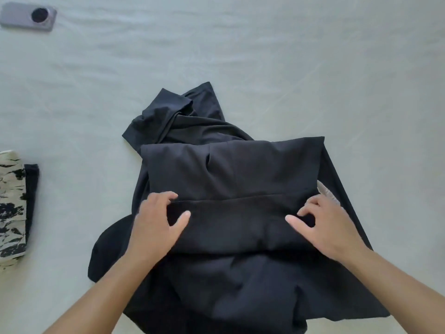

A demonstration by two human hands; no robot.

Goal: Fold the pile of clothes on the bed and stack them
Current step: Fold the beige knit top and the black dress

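Bed: a pale grey-green sheet (pixel 265 56) covers the whole surface, lightly creased, filling the view; no more of the room shows.
Black garment: the black garment (pixel 231 179) lies spread mid-bed, partly folded, a flat panel across its middle and a bunched part at its far end.
Left hand: the left hand (pixel 156 225) rests on the garment's left side; its grip is narrow, fingers curled over a fold edge, thumb spread out.
Right hand: the right hand (pixel 325 225) is on the garment's right side; its fingers are bent and pinch the same fold.
Stack: the folded patterned cloth (pixel 12 206) lies well left of the garment, on a dark piece (pixel 32 189).
Phone: a grey phone (pixel 27 16) lies far beyond the garment, to the left, camera side up.
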